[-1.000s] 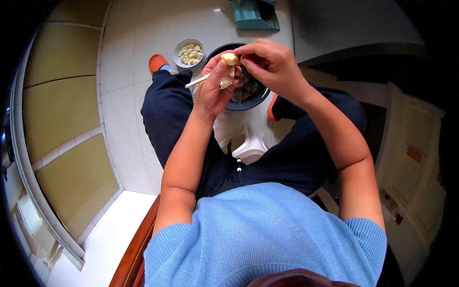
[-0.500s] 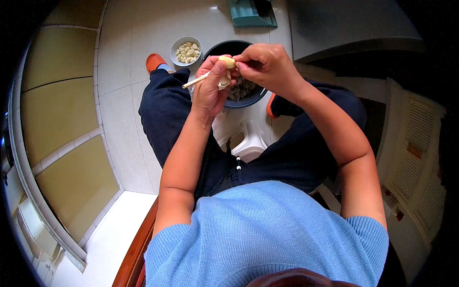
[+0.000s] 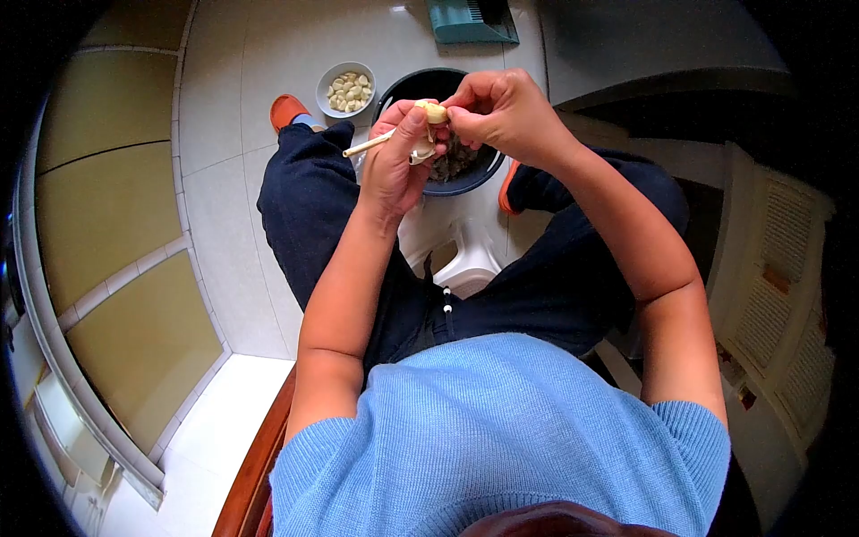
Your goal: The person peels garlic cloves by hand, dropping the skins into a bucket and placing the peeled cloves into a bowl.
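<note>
My left hand (image 3: 394, 174) is closed around a partly broken garlic bulb, whose pale dry stem (image 3: 365, 146) sticks out to the left. Between its thumb and fingers it also grips a yellowish garlic clove (image 3: 432, 113). The fingertips of my right hand (image 3: 510, 116) pinch the clove's right edge; whether they have loose skin in them is too small to tell. Below both hands stands a dark basin (image 3: 470, 185) with greyish-brown scraps inside, partly hidden by the hands. To its left a white bowl (image 3: 322, 97) holds several peeled garlic cloves (image 3: 349, 91).
A teal dustpan (image 3: 472, 32) lies on the tiled floor (image 3: 219, 134) beyond the basin. Between my legs is a white plastic stool (image 3: 470, 264). My orange shoes (image 3: 286, 111) flank the basin. Tan cabinet panels (image 3: 107, 197) run along the left, and a dark surface (image 3: 653, 45) is at upper right.
My right hand has risen slightly, still pinching at the clove's edge. The clove is tilted a little differently in my left hand. The view has shifted slightly.
</note>
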Tool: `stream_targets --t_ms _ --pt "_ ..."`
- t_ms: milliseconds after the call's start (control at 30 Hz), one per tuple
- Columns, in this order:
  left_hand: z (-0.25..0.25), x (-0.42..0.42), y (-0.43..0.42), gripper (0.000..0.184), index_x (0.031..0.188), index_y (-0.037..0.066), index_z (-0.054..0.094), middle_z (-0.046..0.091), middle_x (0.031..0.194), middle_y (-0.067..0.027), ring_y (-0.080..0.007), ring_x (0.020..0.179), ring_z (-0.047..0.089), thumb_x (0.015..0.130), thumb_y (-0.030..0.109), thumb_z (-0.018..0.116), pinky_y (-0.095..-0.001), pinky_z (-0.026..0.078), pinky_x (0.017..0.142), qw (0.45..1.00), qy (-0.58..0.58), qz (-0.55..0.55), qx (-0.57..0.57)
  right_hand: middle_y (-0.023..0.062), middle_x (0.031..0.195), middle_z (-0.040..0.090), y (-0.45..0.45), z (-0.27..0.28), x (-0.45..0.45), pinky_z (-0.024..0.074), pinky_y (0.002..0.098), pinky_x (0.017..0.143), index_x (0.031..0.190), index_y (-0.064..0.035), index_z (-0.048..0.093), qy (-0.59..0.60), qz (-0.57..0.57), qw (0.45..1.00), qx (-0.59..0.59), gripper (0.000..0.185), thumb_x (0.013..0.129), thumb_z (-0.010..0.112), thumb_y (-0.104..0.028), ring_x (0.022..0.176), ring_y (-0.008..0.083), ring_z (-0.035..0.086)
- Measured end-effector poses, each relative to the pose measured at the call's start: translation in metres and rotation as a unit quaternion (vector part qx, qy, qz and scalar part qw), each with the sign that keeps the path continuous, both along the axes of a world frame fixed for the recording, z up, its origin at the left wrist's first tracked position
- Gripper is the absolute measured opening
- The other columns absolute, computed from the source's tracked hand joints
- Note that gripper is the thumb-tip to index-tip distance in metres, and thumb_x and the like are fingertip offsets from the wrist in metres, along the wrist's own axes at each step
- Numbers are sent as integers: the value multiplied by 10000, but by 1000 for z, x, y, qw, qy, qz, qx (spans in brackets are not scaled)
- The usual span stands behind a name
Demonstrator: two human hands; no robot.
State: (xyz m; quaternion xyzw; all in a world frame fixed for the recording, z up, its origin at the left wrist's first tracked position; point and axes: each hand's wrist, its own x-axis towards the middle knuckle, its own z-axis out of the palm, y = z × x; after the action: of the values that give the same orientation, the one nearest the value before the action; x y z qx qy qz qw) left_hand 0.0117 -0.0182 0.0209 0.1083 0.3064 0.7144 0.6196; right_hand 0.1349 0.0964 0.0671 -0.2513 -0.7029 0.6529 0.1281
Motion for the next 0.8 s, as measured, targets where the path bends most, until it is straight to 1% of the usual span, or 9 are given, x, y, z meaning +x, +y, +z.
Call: stream_targets --t_ms 133,200,333,400,500,633,700,733,800 --pt "1 1 0 210 994 20 556 604 876 -60 -110 738 586 882 198 562 -216 508 635 1000 -2 3 -7 30 666 611 -2 -6 -2 466 173 542 795 18 623 -5 -18 1000 1 79 797 607 -59 587 49 562" --pt "1 2 1 210 991 20 559 604 877 -59 -109 738 585 880 199 565 -217 508 635 1000 -6 9 -19 35 669 615 -3 -8 -3 465 175 544 765 22 618 3 -33 995 94 68 773 611 -46 590 50 559" --pt "-1 2 1 206 984 22 563 604 877 -57 -109 738 585 879 199 567 -216 509 633 1000 -4 9 -18 45 661 618 -4 -9 -3 459 182 536 742 31 614 11 -35 992 125 75 747 625 -43 591 56 557" --pt "1 2 1 199 977 24 566 604 877 -56 -108 739 585 879 197 568 -215 510 631 1000 16 5 -23 118 584 592 -5 -7 -3 438 255 495 673 33 608 24 -53 982 178 144 680 639 -107 532 123 563" --pt "1 1 1 193 974 26 569 604 876 -56 -108 736 586 878 194 568 -215 512 631 1000 18 -3 -21 129 570 580 -5 -7 -3 435 260 490 673 33 606 21 -47 974 219 148 673 636 -112 516 131 555" --pt "1 2 1 198 975 28 570 603 873 -57 -106 730 585 876 199 571 -214 513 632 1000 17 -7 -24 122 566 584 -4 -8 -2 432 265 480 669 29 608 26 -64 978 198 175 682 652 -139 510 125 551" --pt "3 3 2 209 979 30 569 599 857 -55 -104 727 585 881 214 564 -211 511 629 999 13 -9 -30 40 629 603 -2 -8 -1 451 184 511 731 36 594 -11 -40 988 149 100 758 607 -60 575 52 551" --pt "2 3 1 209 979 30 569 599 857 -55 -104 727 585 881 214 564 -211 511 629 999 13 -9 -30 40 629 603 -1 -6 -1 451 184 511 731 36 594 -11 -40 988 149 100 758 607 -60 575 52 551" --pt "-2 3 1 242 987 30 565 592 841 -57 -104 719 587 883 248 559 -207 516 621 999 -29 -33 -14 38 642 602 0 1 0 446 177 492 772 21 596 -51 -30 997 52 110 801 591 -84 561 52 556"
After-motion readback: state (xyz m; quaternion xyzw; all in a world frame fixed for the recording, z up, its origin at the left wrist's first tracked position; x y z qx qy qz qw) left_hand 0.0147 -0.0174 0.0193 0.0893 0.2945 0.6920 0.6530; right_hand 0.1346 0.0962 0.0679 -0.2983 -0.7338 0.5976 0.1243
